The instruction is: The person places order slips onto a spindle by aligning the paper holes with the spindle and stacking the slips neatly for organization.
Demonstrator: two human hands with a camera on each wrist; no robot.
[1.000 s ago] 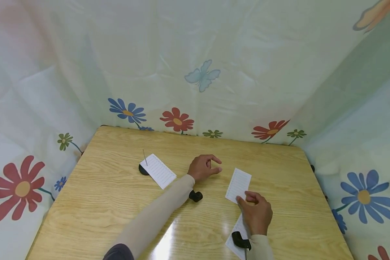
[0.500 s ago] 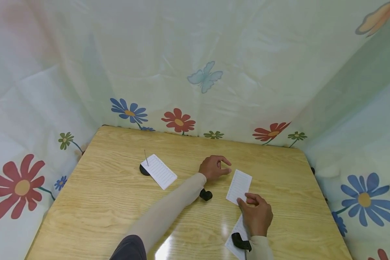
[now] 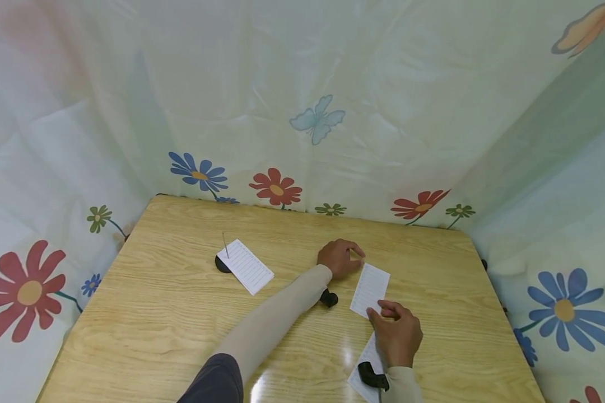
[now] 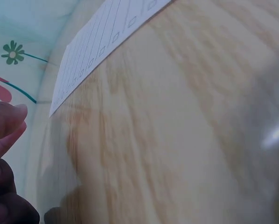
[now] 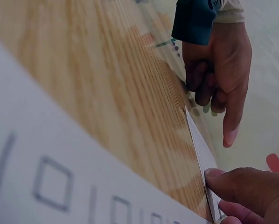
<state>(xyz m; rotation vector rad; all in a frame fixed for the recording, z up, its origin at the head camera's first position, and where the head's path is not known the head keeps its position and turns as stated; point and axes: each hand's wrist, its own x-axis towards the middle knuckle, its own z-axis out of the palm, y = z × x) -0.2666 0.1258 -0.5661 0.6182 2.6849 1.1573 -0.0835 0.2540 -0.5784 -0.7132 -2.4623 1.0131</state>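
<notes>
A white lined card (image 3: 370, 290) lies in the right half of the head view. My right hand (image 3: 398, 336) pinches its near edge between thumb and fingers. My left hand (image 3: 340, 258) is beside the far left corner, index finger extended and thumb apart. In the right wrist view, the left hand (image 5: 221, 70) hangs above the card (image 5: 202, 149) without touching it; its other fingers are curled. The left wrist view shows the card's (image 4: 100, 51) printed checkboxes along one edge. A second lined card (image 3: 365, 361) lies under my right wrist, partly hidden.
At left stands a paper spike (image 3: 225, 246) on a round black base (image 3: 220, 265), its thin rod rising through the corner of another lined card (image 3: 247, 267). The wooden table (image 3: 171, 313) ends at a flower-printed curtain (image 3: 262, 73).
My left hand has moved right, from between the cards to the far left corner of the card. My right hand has stayed almost still at the card's near edge.
</notes>
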